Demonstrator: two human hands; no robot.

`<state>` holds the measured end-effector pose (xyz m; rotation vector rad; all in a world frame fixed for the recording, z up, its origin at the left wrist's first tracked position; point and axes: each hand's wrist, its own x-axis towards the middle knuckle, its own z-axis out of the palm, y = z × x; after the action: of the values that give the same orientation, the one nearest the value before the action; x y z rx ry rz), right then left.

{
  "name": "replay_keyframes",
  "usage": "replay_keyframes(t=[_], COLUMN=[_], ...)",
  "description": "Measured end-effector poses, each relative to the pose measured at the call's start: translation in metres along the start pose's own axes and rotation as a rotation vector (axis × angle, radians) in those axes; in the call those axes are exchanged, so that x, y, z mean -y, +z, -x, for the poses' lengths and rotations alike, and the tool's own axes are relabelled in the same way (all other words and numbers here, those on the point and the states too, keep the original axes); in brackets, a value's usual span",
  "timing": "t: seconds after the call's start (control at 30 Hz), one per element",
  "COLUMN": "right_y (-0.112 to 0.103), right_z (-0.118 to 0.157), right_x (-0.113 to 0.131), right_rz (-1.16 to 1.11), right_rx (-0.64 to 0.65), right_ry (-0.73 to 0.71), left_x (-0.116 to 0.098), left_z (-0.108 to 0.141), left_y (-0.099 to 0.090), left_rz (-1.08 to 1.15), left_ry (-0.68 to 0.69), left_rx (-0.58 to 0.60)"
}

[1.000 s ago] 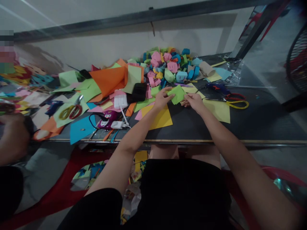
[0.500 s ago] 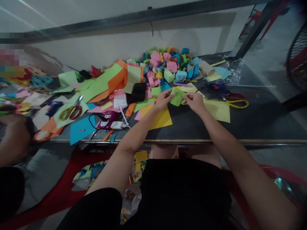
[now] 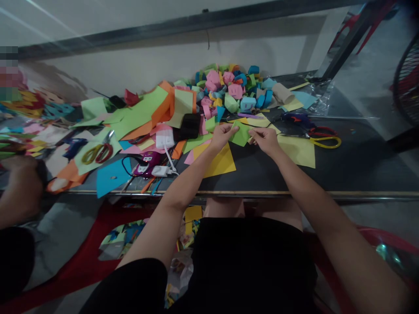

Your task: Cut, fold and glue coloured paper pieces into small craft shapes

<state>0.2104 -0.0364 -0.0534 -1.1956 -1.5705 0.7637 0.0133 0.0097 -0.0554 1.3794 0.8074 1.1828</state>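
A small green paper piece [image 3: 241, 134] is held up over the dark table, pinched at both sides. My left hand [image 3: 223, 136] closes on its left edge with thumb and fingers. At its right edge, my right hand [image 3: 264, 138] is closed on it too. A sheet of yellow-orange paper [image 3: 221, 162] lies under my left forearm, and a pale yellow sheet [image 3: 297, 150] lies right of my right hand. Behind my hands rises a pile of small folded paper shapes [image 3: 235, 90] in pink, green and blue.
Red-and-yellow scissors [image 3: 324, 137] and a dark blue glue gun [image 3: 297, 120] lie to the right. On the left are a purple power strip [image 3: 148, 165], a black phone [image 3: 190, 126], more scissors [image 3: 97, 153] and another person's arm [image 3: 21, 189]. A fan [image 3: 407, 83] stands far right.
The green paper piece has tilted slightly between my hands, which stay almost in place. At far left, the other person's hand has shifted a little.
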Motion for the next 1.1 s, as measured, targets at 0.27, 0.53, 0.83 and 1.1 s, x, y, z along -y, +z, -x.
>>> replay_keyframes(t=[0.27, 0.53, 0.83, 1.1], right_y=[-0.002, -0.002, -0.002, -0.001], right_z=[0.0, 0.0, 0.0, 0.0], right_x=[-0.002, 0.006, 0.004, 0.001], right_rz=[0.007, -0.1, -0.124, -0.113], right_rx=[0.015, 0.065, 0.127, 0.104], right_ry=[-0.048, 0.046, 0.08, 0.086], left_x=[-0.004, 0.0, 0.009, 0.016], left_z=[0.001, 0.002, -0.001, -0.002], left_y=[0.001, 0.0, 0.0, 0.003], left_rz=[0.023, 0.08, 0.106, 0.044], left_ry=[0.007, -0.036, -0.083, -0.065], left_rx=[-0.064, -0.112, -0.199, -0.239])
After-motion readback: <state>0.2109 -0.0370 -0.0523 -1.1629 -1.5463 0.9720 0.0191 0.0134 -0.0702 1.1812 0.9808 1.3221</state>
